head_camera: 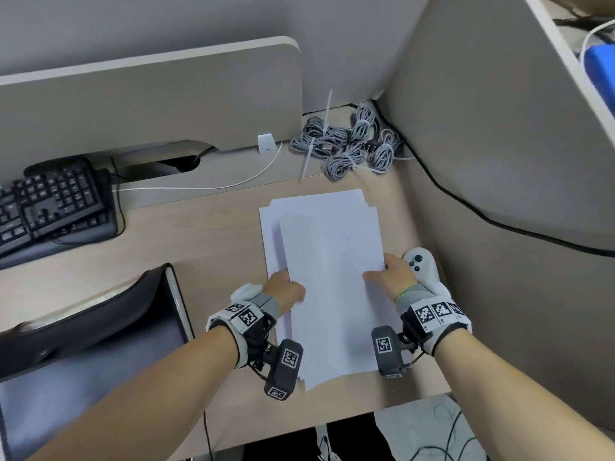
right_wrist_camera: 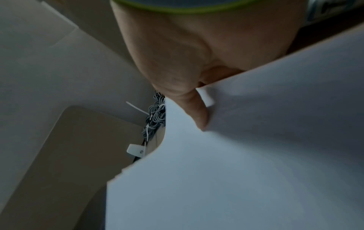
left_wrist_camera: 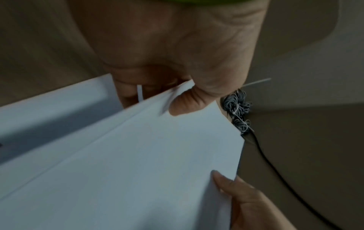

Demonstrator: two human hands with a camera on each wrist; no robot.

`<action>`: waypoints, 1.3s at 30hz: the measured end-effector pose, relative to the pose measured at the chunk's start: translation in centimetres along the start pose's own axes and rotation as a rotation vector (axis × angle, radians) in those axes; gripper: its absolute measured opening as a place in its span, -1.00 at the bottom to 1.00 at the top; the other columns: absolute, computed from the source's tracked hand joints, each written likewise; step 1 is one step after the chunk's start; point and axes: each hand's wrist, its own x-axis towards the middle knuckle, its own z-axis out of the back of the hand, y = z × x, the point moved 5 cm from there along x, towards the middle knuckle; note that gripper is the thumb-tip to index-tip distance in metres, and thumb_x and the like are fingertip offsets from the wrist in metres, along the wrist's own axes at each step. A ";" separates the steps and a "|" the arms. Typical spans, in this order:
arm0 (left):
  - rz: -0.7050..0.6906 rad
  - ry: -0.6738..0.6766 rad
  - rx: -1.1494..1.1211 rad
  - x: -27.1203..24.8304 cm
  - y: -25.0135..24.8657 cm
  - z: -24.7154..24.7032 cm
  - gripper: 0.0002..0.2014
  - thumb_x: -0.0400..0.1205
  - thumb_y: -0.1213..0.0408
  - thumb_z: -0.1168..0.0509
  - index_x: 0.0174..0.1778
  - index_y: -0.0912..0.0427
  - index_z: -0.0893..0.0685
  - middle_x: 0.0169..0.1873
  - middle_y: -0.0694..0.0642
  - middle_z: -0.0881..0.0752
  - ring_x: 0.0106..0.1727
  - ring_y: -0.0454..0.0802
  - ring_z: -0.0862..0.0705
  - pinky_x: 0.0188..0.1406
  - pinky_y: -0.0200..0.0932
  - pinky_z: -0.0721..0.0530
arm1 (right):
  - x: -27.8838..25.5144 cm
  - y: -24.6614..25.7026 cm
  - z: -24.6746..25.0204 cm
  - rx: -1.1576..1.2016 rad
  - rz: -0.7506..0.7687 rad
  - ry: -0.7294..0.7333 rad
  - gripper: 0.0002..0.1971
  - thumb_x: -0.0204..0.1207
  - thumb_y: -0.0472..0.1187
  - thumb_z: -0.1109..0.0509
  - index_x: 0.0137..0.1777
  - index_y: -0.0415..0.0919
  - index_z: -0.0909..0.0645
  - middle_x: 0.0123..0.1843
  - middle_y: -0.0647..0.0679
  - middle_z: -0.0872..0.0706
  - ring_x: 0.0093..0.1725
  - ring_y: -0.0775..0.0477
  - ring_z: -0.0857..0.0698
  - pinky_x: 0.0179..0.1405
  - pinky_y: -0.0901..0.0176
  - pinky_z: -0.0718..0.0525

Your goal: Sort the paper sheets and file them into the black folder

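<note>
Pinching paper sheets (head_camera: 327,261) w/ both hands: L (head_camera: 285,287), R (head_camera: 394,276); black folder (head_camera: 90,314) open, nr left

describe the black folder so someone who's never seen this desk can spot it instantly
On the desk, look at the near-left corner, below the black keyboard and left of the white paper sheets. The black folder lies open there, showing a pale inner pocket; it is the only dark, glossy, curved-edged cover around.

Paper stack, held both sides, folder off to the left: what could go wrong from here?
1. The white paper sheets lie fanned, their edges uneven; lifted like this, the loose lower ones may slip out.
2. The left hand and right hand pinch only the side edges, so the middle could sag.
3. The open black folder sits apart, so the sheets need carrying.
</note>
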 end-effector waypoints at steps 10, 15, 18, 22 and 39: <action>0.024 -0.477 0.162 2.3 1.4 4.9 -0.74 0.42 0.28 -0.46 -0.24 0.21 -0.46 -0.28 0.16 -0.61 -0.26 0.01 -0.56 -0.25 -0.12 -0.52 | 0.5 -1.0 1.5 -0.174 -0.026 -0.091 -0.73 0.44 -0.33 -0.34 0.14 -0.33 -0.55 -0.03 -0.19 -0.68 -0.11 -0.21 -0.64 -0.15 0.11 -0.57; -0.106 -0.362 0.179 2.6 1.2 4.4 -0.79 0.55 0.36 -0.38 -0.38 0.19 -0.53 -0.44 0.07 -0.55 -0.31 0.02 -0.54 -0.49 -0.29 -0.39 | 0.6 -1.2 1.0 -0.194 -0.045 -0.081 -0.71 0.45 -0.31 -0.36 0.17 -0.32 -0.54 0.01 -0.18 -0.69 -0.07 -0.22 -0.66 -0.12 0.11 -0.58; -0.140 -0.372 0.178 2.5 1.5 4.0 -0.82 0.61 0.27 -0.34 -0.29 0.19 -0.53 -0.40 0.10 -0.53 -0.43 0.00 -0.44 -0.40 -0.23 -0.35 | 0.7 -1.2 0.9 -0.193 -0.042 -0.071 -0.70 0.46 -0.29 -0.36 0.19 -0.32 -0.54 0.05 -0.18 -0.70 -0.02 -0.24 -0.67 -0.09 0.11 -0.60; -0.185 -0.317 0.221 2.4 1.1 2.9 -0.71 0.65 0.31 -0.25 -0.38 0.13 -0.37 -0.47 0.08 -0.42 -0.46 -0.01 -0.35 -0.45 -0.20 -0.27 | 0.7 -1.0 0.9 -0.197 -0.041 -0.067 -0.72 0.46 -0.30 -0.36 0.17 -0.33 -0.55 0.04 -0.21 -0.70 -0.03 -0.24 -0.67 -0.10 0.09 -0.60; 0.040 -0.026 -0.008 2.7 2.1 0.8 -0.57 0.53 0.68 -0.21 0.27 0.22 -0.61 -0.17 0.10 -0.68 -0.16 0.10 -0.64 -0.16 -0.08 -0.65 | -0.2 -0.1 0.3 -0.057 -0.009 -0.063 -0.76 0.44 -0.19 -0.40 0.07 -0.20 -0.52 -0.09 -0.06 -0.70 -0.12 -0.16 -0.69 -0.10 0.09 -0.64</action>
